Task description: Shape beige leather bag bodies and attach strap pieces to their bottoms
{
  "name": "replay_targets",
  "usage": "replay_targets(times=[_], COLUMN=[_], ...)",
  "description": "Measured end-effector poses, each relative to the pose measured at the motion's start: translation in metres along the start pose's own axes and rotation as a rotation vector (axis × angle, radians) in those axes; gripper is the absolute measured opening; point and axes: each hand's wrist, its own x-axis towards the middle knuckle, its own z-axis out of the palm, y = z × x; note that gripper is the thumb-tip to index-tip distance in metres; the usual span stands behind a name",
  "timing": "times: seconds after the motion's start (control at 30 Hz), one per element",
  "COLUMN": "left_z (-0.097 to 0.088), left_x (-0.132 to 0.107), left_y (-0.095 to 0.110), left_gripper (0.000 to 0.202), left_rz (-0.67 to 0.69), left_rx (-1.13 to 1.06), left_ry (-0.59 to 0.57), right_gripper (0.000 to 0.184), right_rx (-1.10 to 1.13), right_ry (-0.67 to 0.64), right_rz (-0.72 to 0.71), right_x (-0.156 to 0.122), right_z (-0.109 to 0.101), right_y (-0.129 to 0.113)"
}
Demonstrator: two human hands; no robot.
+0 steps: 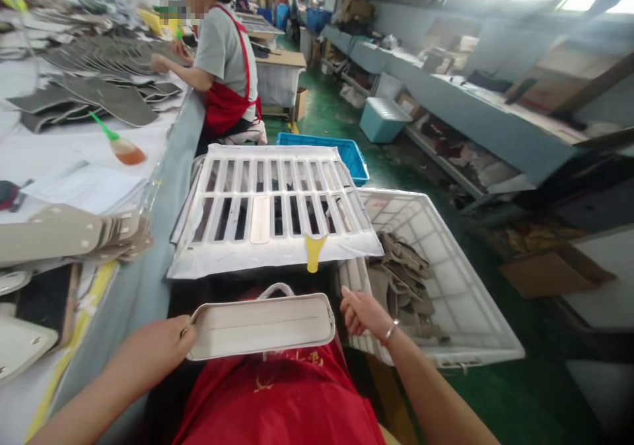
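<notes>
My left hand (177, 341) is closed on the left end of a long cream panel (262, 326) with rounded corners and a raised rim, perhaps a bag part. A pale loop (276, 290) shows behind its far edge. Just beyond the panel's right end, my right hand (364, 314) has its fingers curled in, apart from the panel; anything inside them is hidden. Ahead stands a white slatted rack (247, 260). A narrow cream strip (260, 220) lies on its slats, and a yellow forked piece (314, 252) hangs over its near edge.
To the right, a white crate (465, 300) holds grey-brown pieces (403, 280). A blue bin (354, 161) sits behind the rack. On the left table are stacked panels (113, 234) and a green-tipped glue bottle (126, 149). A co-worker (228, 62) in a red apron sits beyond.
</notes>
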Motion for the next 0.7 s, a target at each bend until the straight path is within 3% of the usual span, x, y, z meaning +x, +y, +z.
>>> replay_targets(times=[0.13,0.23,0.37,0.53,0.7], left_z=[-0.002,-0.001,0.002,-0.002,-0.009], left_x=[-0.006,-0.011,-0.011,0.000,-0.003], left_y=[0.006,0.011,0.010,0.000,-0.004], left_gripper=[0.034,0.033,0.035,0.039,0.035], left_rz=[-0.034,-0.044,-0.050,0.059,0.086], left_rx=[0.075,0.082,0.059,-0.033,-0.161], left_ry=[0.012,0.038,0.069,0.012,0.042], right_gripper=[0.039,0.029,0.032,0.037,0.040], right_rx=[-0.628,-0.911,-0.708,-0.478,-0.408], right_ry=[0.127,0.192,0.025,-0.150,-0.186], right_rz=[-0.300,-0.338,-0.194,0.063,0.060], right_x=[-0.036,-0.047,-0.043,-0.033,-0.021], right_z=[0.005,0.018,0.026,0.024,0.025], right_y=[-0.031,-0.043,-0.047,-0.056,-0.048])
